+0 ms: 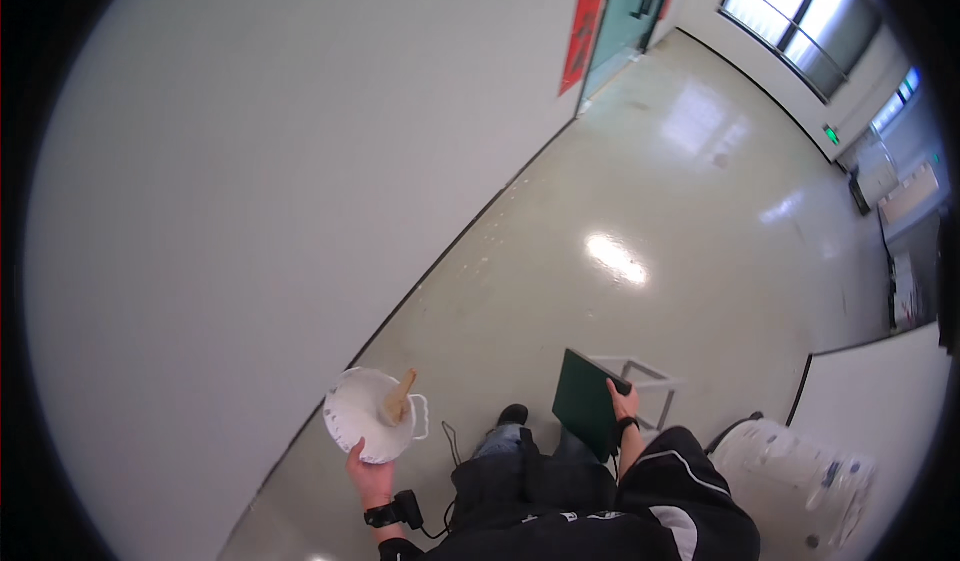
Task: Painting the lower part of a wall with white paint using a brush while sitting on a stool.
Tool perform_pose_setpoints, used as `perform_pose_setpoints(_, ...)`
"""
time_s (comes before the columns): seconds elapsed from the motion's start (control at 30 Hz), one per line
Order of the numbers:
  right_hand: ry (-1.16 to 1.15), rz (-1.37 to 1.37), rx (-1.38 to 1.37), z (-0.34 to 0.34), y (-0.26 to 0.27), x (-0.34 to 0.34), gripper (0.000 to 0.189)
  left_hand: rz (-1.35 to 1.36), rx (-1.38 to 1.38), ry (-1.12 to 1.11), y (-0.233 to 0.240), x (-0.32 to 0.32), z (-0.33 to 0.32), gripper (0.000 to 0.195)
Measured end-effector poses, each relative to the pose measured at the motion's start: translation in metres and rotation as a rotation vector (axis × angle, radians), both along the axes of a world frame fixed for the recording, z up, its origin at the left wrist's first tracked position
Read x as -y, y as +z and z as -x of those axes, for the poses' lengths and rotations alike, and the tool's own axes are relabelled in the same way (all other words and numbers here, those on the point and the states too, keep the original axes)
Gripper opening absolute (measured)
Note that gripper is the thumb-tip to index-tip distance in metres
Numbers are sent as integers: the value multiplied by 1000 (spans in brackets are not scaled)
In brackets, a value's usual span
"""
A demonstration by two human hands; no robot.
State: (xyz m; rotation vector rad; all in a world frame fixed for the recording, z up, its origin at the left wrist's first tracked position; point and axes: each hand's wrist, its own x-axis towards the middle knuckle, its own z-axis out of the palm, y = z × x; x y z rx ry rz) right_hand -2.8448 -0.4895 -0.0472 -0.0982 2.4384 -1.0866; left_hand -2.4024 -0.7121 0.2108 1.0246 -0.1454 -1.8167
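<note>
My left hand [370, 480] grips the near rim of a white basin [346, 420], its thumb over the edge. The basin has a looped side handle and grey marks on its wall. A tool with a light wooden handle [401, 392] leans inside; its lower end is hard to make out. My right hand [624, 403] grasps the edge of a dark green flat panel [585, 396], tilted on its side by my leg. A pale metal frame [658, 373] shows behind the panel and looks like the legs of a stool.
A pale wall [300, 208] runs along my left, with a dark skirting strip [450, 244]. Ahead are a glass door [622, 17] and a red banner with writing [585, 28]. A plastic-wrapped bin [787, 478] stands at my right. The glossy floor [540, 261] carries white specks near the wall.
</note>
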Motion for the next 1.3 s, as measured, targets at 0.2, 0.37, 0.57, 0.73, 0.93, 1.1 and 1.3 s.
perform_pose_setpoints(0.2, 446, -9, -26, 14, 1, 114, 67, 2, 33, 430, 0, -108, -38, 63)
perform_pose_setpoints(0.37, 668, 59, 128, -1, -21, 198, 64, 117, 81, 600, -7, -187, 6, 63)
perform_pose_setpoints(0.57, 919, -12, 228, -37, -54, 265, 77, 60, 82, 824, -17, -256, 94, 61)
perform_pose_setpoints(0.73, 1075, -101, 67, -101, -77, 289, 86, 25, 60, 947, -36, -271, 132, 64)
perform_pose_setpoints(0.93, 1180, -114, 70, -199, -104, 294, 88, -74, 8, 946, -65, -239, 65, 60)
perform_pose_setpoints(1.1, 1268, -142, 70, -269, -115, 298, 80, -14, 74, 809, -72, -216, -29, 55)
perform_pose_setpoints(1.3, 1314, -173, 297, -295, -151, 325, 78, -138, 176, 823, -103, -215, -56, 55)
